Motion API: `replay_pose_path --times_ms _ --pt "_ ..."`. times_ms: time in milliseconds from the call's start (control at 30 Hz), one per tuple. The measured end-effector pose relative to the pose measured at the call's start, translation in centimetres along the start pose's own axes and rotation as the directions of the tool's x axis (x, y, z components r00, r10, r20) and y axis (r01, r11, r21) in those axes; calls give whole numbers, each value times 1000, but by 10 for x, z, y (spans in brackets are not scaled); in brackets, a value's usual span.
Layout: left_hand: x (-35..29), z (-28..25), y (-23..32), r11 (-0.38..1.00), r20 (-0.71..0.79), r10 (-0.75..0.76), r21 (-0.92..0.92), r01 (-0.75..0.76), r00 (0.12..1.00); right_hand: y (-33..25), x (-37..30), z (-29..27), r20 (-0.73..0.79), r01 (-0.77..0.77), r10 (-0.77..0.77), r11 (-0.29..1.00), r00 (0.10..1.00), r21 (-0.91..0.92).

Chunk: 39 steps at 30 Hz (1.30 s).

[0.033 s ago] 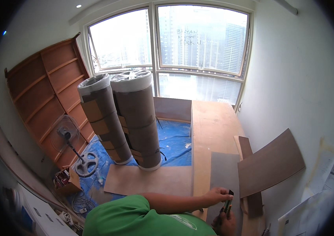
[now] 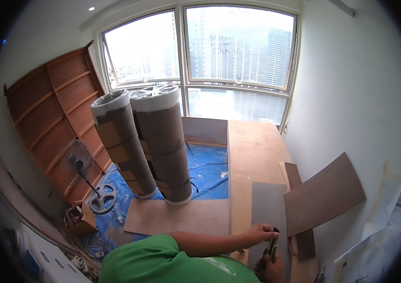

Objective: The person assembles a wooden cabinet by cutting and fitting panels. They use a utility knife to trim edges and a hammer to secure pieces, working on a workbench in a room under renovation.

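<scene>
A slim green-and-black tool, which looks like a utility knife (image 2: 271,246), is held between my two hands over the workbench's right part. My right hand (image 2: 272,270) is wrapped around its lower body. My left hand (image 2: 260,233) reaches across from the left, thumb and fingers pinched at the dark upper end. Under the hands lies a grey-brown sheet (image 2: 269,203) on the pale wooden bench top (image 2: 252,151). A brown rectangular panel (image 2: 325,195) leans at an angle just beyond, to the right.
Two tall wrapped rolls (image 2: 160,146) stand upright on the left, by a flat board (image 2: 177,217) over blue floor sheeting (image 2: 207,172). A pedestal fan (image 2: 75,160), an open carton (image 2: 80,219) and a brown shelf unit (image 2: 51,113) are farther left. Paper drawings (image 2: 375,250) hang at right.
The view has shifted very slightly. Both hands keep the same grip on the tool.
</scene>
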<state>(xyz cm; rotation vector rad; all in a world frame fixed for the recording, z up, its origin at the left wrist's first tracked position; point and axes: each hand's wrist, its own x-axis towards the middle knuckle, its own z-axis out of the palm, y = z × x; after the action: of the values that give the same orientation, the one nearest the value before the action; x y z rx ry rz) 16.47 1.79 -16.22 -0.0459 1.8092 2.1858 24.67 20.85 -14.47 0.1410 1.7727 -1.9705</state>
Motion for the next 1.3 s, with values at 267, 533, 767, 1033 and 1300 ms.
replay_pose_path --times_ms 267,533,767,1033,1300 --pt "3 -6 -4 997 -92 51 -60 -56 994 4 5 -12 46 13 -14 1000 999 28" --pt "16 -82 12 962 -240 122 -210 -174 963 36 3 -36 9 14 -14 999 1000 38" --pt "-34 -99 -74 969 -65 -134 202 145 989 89 12 -72 -198 40 1 979 980 200" --pt "-48 -91 -85 791 355 -559 501 352 750 98 8 -76 -381 10 104 958 919 288" --pt "11 -100 9 904 698 -389 161 397 601 57 40 -93 -539 439 -159 780 827 445"
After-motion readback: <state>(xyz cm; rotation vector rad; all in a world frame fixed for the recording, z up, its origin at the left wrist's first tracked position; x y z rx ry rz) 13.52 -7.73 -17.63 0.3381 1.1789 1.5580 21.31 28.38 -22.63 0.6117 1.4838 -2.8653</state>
